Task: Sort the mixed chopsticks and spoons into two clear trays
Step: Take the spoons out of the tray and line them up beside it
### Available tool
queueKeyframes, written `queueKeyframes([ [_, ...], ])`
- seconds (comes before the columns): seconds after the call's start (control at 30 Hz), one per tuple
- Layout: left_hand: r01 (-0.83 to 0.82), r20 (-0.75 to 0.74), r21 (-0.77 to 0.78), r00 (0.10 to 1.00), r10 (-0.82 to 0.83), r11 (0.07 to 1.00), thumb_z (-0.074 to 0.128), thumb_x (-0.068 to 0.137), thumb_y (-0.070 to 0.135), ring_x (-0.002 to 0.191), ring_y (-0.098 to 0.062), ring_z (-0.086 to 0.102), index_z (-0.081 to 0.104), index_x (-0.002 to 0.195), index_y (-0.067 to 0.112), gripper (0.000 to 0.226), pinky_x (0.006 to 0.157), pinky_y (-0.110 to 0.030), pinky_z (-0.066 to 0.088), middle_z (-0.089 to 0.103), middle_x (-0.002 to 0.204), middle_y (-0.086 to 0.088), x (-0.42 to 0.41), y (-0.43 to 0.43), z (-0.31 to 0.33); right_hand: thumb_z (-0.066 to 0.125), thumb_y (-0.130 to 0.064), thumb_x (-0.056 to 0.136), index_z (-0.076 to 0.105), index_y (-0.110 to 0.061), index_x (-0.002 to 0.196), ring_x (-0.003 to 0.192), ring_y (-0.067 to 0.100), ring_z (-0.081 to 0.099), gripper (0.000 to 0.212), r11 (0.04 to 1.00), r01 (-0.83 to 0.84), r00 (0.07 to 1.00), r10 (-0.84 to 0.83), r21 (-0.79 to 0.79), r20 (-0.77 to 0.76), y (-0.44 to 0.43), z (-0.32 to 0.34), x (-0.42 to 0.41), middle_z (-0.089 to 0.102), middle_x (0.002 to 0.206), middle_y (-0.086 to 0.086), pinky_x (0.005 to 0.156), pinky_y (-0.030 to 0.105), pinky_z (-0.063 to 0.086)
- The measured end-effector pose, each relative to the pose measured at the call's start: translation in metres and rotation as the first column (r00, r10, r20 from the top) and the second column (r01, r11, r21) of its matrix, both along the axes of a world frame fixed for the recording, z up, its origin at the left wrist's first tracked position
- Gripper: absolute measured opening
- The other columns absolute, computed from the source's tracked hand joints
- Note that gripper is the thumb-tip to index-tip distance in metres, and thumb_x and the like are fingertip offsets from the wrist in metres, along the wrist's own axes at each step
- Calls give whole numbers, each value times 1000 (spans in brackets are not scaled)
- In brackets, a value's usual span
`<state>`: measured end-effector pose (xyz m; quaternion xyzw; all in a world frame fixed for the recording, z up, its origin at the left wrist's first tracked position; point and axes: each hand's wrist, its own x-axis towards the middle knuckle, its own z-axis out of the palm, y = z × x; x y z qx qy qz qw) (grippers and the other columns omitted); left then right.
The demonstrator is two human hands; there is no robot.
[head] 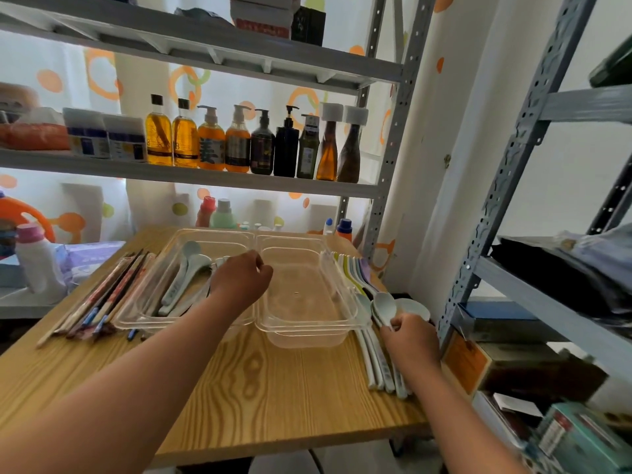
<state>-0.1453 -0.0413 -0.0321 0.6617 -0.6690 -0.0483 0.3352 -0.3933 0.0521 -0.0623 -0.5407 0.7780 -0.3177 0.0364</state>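
Note:
Two clear trays stand side by side on the wooden table. The left tray holds several pale spoons; the right tray holds nothing. Wrapped chopsticks lie in a bundle left of the trays. More spoons lie right of the trays, with colourful handles behind them. My left hand hovers over the seam between the trays, fingers curled, nothing visible in it. My right hand pinches a pale spoon from the right-hand pile.
A metal shelf with many bottles rises behind the table. A white bottle and a purple pack stand at the left. Another rack with boxes crowds the right side. The table's front shows bare wood.

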Motion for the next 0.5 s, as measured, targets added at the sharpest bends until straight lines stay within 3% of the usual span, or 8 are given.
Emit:
queueKeyframes([
  [0.07, 1, 14, 3, 1000, -1, 1000, 49, 91, 36, 87, -21, 56, 61, 105, 15, 27, 74, -32, 45, 67, 103, -4, -1, 1, 0, 57, -19, 85, 58, -5, 72, 59, 21, 49, 18, 999, 12, 999, -11, 38, -41, -2, -2, -1, 58, 71, 12, 48, 27, 32],
  [0.17, 3, 30, -1, 1000, -3, 1000, 49, 91, 36, 84, -19, 54, 60, 104, 15, 27, 72, -31, 44, 67, 101, -4, -1, 1, -1, 58, -25, 86, 54, -9, 76, 64, 20, 50, 18, 996, 6, 995, 3, 88, -100, -6, -3, -3, 54, 74, 6, 44, 25, 24],
  [0.4, -3, 35, 0, 999, 3, 1000, 49, 91, 35, 87, -21, 56, 60, 105, 15, 27, 72, -30, 43, 67, 102, -5, 0, 0, -2, 59, -21, 86, 58, -12, 89, 89, 25, 59, 10, 990, 28, 963, 11, 138, -271, -11, 2, -2, 61, 91, 7, 68, 31, 47],
  [0.5, -4, 38, -6, 999, 4, 1000, 49, 91, 35, 86, -20, 54, 60, 104, 15, 26, 71, -30, 42, 67, 102, -5, -1, 0, -2, 59, -24, 84, 56, -11, 82, 85, 24, 59, 13, 991, 8, 964, 28, 134, -266, -12, 4, -4, 61, 89, 8, 64, 30, 44],
])
